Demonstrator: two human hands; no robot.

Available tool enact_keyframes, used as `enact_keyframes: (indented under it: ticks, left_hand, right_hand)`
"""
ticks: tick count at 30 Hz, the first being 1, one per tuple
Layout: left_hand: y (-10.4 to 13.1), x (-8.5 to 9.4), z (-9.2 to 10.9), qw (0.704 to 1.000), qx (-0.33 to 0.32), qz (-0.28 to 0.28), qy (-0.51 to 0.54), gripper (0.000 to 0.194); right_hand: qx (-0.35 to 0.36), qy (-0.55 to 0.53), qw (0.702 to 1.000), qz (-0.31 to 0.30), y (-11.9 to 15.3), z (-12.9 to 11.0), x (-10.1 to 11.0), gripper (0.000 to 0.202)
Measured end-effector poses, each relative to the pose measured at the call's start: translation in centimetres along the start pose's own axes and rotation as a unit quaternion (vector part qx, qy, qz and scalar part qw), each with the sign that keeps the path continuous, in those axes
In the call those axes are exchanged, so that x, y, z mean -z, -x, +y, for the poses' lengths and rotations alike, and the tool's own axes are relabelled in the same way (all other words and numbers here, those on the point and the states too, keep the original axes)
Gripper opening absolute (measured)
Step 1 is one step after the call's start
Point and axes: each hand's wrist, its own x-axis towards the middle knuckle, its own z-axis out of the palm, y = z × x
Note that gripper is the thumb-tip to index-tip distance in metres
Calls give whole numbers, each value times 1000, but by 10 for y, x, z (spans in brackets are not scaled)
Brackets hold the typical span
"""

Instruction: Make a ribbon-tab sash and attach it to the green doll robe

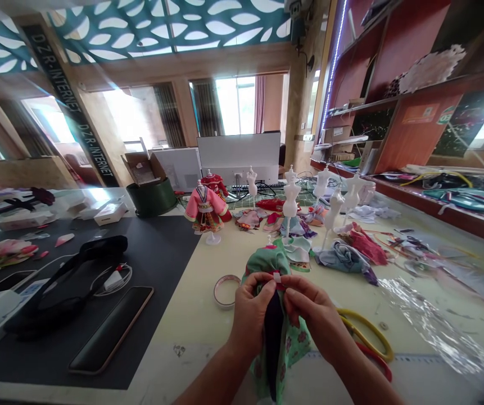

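Note:
Between my two hands is a small green doll garment (269, 261) with a flower print on its lower part and a dark strip down the middle. My left hand (250, 306) pinches its red-trimmed edge from the left, thumb against fingers. On the other side my right hand (311, 306) is closed on the same edge, fingers bent. A small white piece (277, 277) shows at the red trim between the fingertips; I cannot tell whether it is tape or a label. A tape roll (226, 291) lies left of the garment. Yellow-and-red-handled scissors (370, 334) lie right of my right hand.
Several white mannequins (291, 197) stand behind, among heaped doll clothes (343, 256). A mannequin wears a pink robe (204, 205). A phone (113, 329), a black strap (71, 281) and a coiled cable (113, 279) lie on the dark mat at left. Clear plastic wrap (431, 320) lies right.

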Motion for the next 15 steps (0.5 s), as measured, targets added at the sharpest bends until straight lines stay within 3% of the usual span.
enact_keyframes:
  ticks: [6, 9, 11, 15]
  left_hand:
    - [0, 1, -3, 1000, 2, 9, 13, 23]
    - [-1, 1, -4, 1000, 4, 4, 15, 23]
    - [-2, 1, -5, 1000, 7, 0, 22, 23]
    - [-3, 0, -3, 1000, -1, 4, 26, 22]
  right_hand:
    - [16, 53, 998, -5, -2, -3, -1, 28]
    - [67, 149, 986, 14, -2, 1, 0, 27]
    - [147, 272, 950, 41, 0, 5, 1, 26]
    - [301, 492, 815, 50, 5, 11, 4, 32]
